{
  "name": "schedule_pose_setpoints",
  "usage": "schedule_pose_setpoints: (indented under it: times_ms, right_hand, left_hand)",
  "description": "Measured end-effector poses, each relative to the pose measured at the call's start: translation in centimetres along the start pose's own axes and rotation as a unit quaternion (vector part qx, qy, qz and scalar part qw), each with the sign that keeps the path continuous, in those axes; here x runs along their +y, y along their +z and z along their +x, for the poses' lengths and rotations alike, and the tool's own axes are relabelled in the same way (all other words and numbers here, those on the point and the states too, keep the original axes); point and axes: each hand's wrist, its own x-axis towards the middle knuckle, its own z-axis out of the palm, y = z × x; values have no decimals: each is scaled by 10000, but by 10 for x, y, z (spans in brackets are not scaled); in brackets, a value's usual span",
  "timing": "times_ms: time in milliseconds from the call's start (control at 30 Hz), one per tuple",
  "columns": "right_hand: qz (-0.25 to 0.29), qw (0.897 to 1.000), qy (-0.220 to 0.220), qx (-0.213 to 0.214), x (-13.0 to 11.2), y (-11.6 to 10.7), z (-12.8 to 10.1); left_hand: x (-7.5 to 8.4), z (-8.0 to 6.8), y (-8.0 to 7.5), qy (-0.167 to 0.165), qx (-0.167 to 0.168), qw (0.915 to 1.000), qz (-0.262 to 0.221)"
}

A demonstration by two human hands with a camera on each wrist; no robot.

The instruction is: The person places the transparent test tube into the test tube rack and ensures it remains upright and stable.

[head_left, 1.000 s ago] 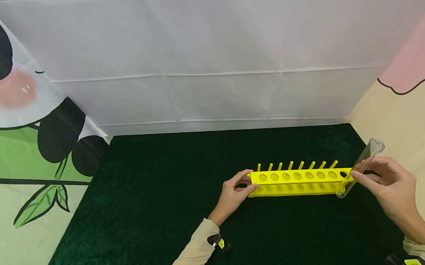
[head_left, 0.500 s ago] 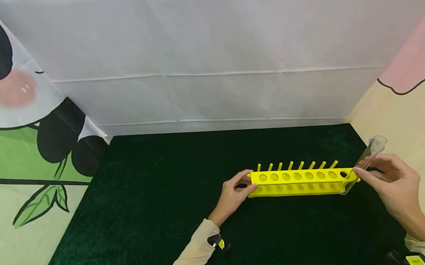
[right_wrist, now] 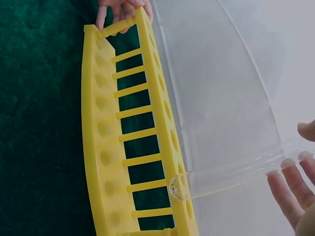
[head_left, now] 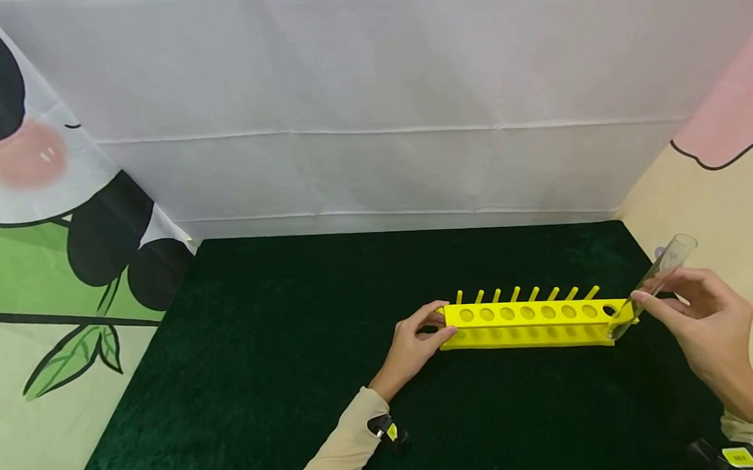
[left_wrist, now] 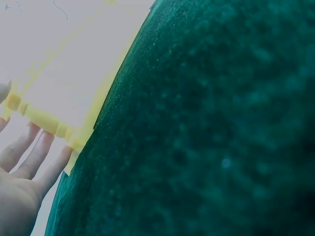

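Note:
A yellow test tube rack (head_left: 525, 314) stands on the dark green cloth, a row of round holes along its top bar and a row of pegs behind. My left hand (head_left: 413, 342) grips its left end, thumb in front; in the left wrist view, fingers (left_wrist: 51, 160) lie against the end post. Past the rack's right end, my right hand (head_left: 702, 322) pinches a clear test tube (head_left: 670, 256) between thumb and fingers. The tube leans right, mouth up. In the right wrist view, its rounded bottom (right_wrist: 178, 188) overlaps the top bar near the end holes.
Green cloth (head_left: 263, 373) covers the table, whose right edge lies close to my right hand. White fabric (head_left: 383, 108) hangs behind, with printed panels at the left and right sides.
My right hand has moved slightly right and up with the test tube, whose mouth and bottom have both shifted right. The left hand and the rack have stayed in place.

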Motion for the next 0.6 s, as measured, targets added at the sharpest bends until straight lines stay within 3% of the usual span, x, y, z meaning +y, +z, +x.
schedule_pose_setpoints:
  times_ms: [433, 600]
  right_hand:
    - [-193, 9998, 18, 79, 4, -3, 9]
    - [191, 9997, -160, 55, 8, -5, 14]
  left_hand:
    - [0, 1, 0, -33, -24, 10000, 2]
    - [0, 2, 1, -41, -39, 10000, 0]
